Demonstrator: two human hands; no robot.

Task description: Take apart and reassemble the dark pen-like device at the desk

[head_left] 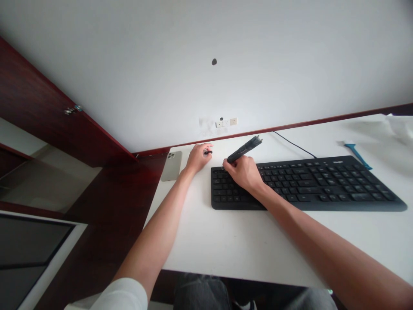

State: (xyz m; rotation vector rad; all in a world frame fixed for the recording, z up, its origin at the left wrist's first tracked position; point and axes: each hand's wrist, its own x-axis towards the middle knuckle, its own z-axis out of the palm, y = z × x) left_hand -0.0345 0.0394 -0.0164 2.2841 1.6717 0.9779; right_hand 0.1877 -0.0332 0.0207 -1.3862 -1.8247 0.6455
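Right hand [241, 173] is grasping a black marker [244, 149] over the left end of the keyboard [306, 184], long axis tilting up-right; left hand [197, 157] is pinching a small black cap [208, 152] (smartphone [171, 165] just beside it).

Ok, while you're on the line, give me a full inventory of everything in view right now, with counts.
keyboard: 1, black, on the desk
pen-shaped object: 1, black, in the right hand above the keyboard
small piece: 1, black, in the left hand
smartphone: 1, grey, back up, at the desk's left edge
flat tool: 1, blue, on the desk beyond the keyboard
cable: 1, black, behind the keyboard
wall socket plates: 3, white, on the wall
desk: 1, white, under everything
cabinet: 1, dark red wood, left
left hand: 1, beside the keyboard
right hand: 1, over the keyboard
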